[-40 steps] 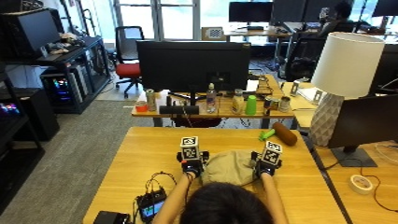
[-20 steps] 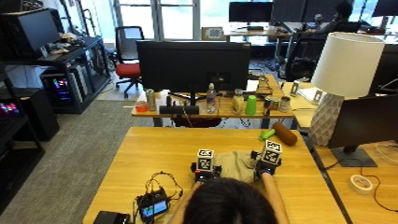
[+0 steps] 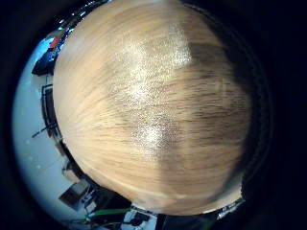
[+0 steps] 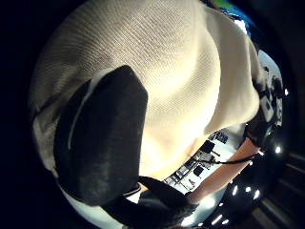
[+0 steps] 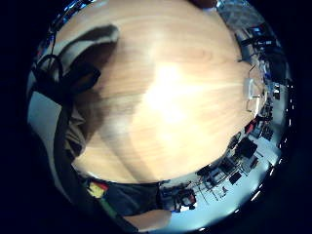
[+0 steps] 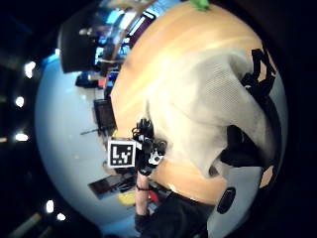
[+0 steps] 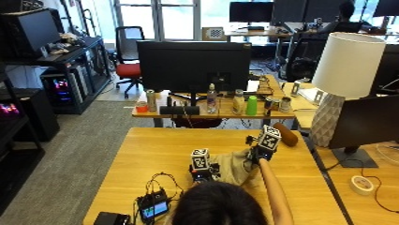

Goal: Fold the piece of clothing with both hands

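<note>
A beige garment (image 7: 233, 166) is seen low in the centre of the outside view, bunched on a wooden table (image 7: 156, 150) just above the person's head (image 7: 215, 206). The left hand (image 7: 201, 172) is placed at the garment's left edge, and the right hand (image 7: 259, 152) at its upper right edge, raised slightly higher in the frame. In the left thumb side palm view, the knitted cloth (image 4: 181, 71) fills most of the frame, and a black gloved thumb (image 4: 102, 143) is pressed against it, so that the cloth is taken as pinched by the left hand. In the right thumb side palm view, the garment (image 6: 208, 104) is spread over the table, a fold of it is seen caught under black gloved fingers (image 6: 242, 148) at the frame's right, and the other hand (image 6: 146, 146) is seen at the cloth's far edge. Only bare table (image 3: 153, 110) is shown in the left little finger side palm view. In the right little finger side palm view, the table (image 5: 185, 97) is shown with an edge of the cloth (image 5: 87, 41) at the upper left. A small device with cables (image 7: 152, 208) lies at the lower left of the table in the outside view, and a brown cylinder (image 7: 285, 134) lies just beside the right hand.
</note>
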Demonstrator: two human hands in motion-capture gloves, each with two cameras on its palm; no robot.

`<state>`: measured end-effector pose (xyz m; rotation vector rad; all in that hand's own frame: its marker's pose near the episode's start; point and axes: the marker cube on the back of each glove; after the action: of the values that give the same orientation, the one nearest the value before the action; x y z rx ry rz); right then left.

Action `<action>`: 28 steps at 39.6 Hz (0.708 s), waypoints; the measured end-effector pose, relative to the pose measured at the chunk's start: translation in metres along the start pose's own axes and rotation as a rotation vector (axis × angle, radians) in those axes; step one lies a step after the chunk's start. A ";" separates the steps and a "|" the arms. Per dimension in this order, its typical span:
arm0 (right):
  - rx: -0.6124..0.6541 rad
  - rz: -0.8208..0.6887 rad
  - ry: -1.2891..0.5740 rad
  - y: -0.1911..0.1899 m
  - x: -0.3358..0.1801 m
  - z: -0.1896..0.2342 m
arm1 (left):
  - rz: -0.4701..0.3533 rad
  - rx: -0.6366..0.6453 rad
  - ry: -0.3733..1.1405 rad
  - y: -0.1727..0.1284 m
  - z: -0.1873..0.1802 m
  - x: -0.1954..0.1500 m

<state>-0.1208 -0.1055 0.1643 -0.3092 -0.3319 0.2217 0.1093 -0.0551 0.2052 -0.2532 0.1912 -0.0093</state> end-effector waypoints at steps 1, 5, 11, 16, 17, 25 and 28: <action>0.011 -0.015 0.007 0.003 -0.008 -0.005 | 0.008 -0.006 0.010 0.001 -0.002 0.000; 0.124 -0.054 0.064 0.011 -0.045 -0.023 | 0.020 0.046 0.082 0.001 -0.019 -0.006; 0.182 -0.098 0.170 0.030 -0.090 -0.020 | -0.036 0.340 0.184 0.000 -0.062 -0.028; 0.230 -0.206 0.272 0.044 -0.143 0.007 | -0.270 0.517 0.142 0.017 -0.109 -0.078; 0.244 -0.240 0.292 0.046 -0.155 0.016 | -0.306 0.542 0.127 0.021 -0.118 -0.089; 0.274 -0.411 0.538 0.053 -0.218 0.095 | -0.496 0.521 0.103 0.056 -0.153 -0.144; 0.240 -0.487 0.612 0.054 -0.231 0.121 | -0.453 0.490 0.147 0.033 -0.150 -0.160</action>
<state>-0.3850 -0.0843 0.1899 -0.0425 0.2291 -0.3115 -0.0765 -0.0552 0.0840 0.1979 0.2679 -0.5200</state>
